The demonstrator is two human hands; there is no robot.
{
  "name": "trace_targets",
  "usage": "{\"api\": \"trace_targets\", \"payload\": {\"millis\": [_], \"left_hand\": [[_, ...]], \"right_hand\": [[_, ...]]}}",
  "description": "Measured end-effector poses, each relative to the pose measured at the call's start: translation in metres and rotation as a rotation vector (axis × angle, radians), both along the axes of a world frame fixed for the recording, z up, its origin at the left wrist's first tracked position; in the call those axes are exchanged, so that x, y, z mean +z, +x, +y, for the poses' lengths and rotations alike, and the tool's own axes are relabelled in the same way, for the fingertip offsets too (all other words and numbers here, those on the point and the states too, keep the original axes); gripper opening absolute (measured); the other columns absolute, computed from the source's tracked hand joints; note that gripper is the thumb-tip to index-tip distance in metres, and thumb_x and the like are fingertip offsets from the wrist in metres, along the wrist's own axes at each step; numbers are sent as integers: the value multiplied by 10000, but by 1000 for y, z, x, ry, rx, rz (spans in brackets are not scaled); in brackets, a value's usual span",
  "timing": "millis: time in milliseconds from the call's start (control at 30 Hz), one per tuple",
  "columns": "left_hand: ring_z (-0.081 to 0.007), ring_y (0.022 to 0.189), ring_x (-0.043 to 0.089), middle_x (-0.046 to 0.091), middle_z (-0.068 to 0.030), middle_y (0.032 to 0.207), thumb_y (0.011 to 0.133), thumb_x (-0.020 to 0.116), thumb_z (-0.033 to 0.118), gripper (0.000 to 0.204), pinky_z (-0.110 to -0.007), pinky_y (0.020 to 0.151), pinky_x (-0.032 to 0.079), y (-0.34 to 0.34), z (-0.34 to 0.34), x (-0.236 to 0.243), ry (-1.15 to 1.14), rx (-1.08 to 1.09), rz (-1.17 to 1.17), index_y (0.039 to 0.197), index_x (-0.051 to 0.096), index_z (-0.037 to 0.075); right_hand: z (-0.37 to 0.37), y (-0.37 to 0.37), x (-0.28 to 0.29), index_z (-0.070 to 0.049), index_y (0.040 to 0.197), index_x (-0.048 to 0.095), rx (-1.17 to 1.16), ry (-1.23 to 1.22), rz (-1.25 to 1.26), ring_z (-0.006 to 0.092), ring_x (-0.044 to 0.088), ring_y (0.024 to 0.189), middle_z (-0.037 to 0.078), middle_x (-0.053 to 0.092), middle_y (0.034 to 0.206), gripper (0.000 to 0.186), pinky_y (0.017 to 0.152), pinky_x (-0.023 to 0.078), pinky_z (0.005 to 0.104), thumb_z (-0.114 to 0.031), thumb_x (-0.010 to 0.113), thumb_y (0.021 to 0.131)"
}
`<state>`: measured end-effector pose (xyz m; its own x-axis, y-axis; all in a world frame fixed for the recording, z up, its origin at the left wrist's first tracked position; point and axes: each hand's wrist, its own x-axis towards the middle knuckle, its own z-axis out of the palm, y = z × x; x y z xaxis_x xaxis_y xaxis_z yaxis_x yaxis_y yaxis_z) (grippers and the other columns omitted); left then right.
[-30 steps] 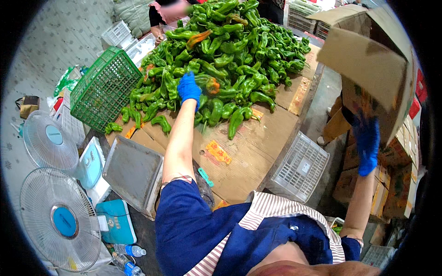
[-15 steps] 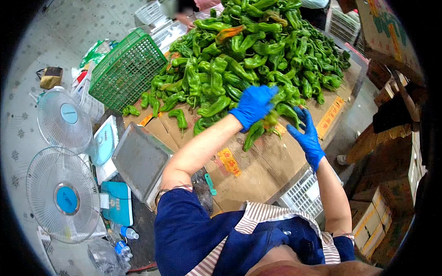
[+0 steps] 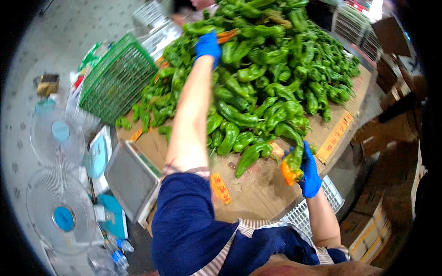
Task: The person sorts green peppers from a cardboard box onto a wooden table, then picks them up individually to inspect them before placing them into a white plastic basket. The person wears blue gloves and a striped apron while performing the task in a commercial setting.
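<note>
My blue-gloved left hand (image 3: 207, 48) reaches far up into the large pile of green peppers (image 3: 276, 60), beside a long orange pepper (image 3: 226, 36); its fingertips are too blurred to tell what they touch. Lower right, my gloved right hand (image 3: 309, 170) grips a green-and-orange pepper (image 3: 292, 168) at the edge of the pile. The peppers lie on a cardboard-covered table (image 3: 248, 193) with orange tape strips.
A green crate (image 3: 113, 73) tilts at the left beside a metal tray (image 3: 131, 177), scales (image 3: 96, 154) and two fans (image 3: 62, 216). A white crate (image 3: 329, 193) sits below the right edge, cardboard boxes (image 3: 377, 207) beyond. Another person (image 3: 200, 4) stands at the top.
My left hand has swung from the middle up to the top of the pile. My right hand left a large carton, came onto the table and now holds a pepper lower down.
</note>
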<state>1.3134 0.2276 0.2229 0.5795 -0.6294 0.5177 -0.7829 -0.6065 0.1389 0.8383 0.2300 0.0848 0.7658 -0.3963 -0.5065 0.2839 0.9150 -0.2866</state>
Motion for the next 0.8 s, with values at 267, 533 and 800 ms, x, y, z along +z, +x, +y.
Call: {"api": "trace_targets", "payload": {"millis": [267, 533, 800], "left_hand": [[-333, 700, 585, 583, -165, 735, 614, 685, 368, 337, -434, 614, 467, -88, 34, 30, -500, 29, -330, 781, 604, 87], [-267, 861, 612, 634, -165, 926, 730, 661, 393, 432, -367, 786, 463, -241, 130, -50, 82, -596, 857, 963, 630, 30], [-371, 783, 590, 613, -196, 871, 757, 528, 113, 146, -433, 686, 467, 8, 252, -101, -378, 434, 277, 854, 616, 46]], "right_hand": [[-2, 7, 21, -54, 973, 573, -131, 86, -138, 303, 518, 1072, 140, 575, 1106, 432, 938, 396, 451, -456, 570, 817], [38, 77, 17, -64, 1308, 360, 54, -161, -349, 265, 450, 1145, 128, 411, 1313, 680, 1013, 312, 428, -544, 462, 837], [58, 85, -1, -82, 1364, 275, 147, 91, -585, 378, 327, 1238, 146, 299, 1394, 734, 1049, 228, 495, -580, 398, 839]]}}
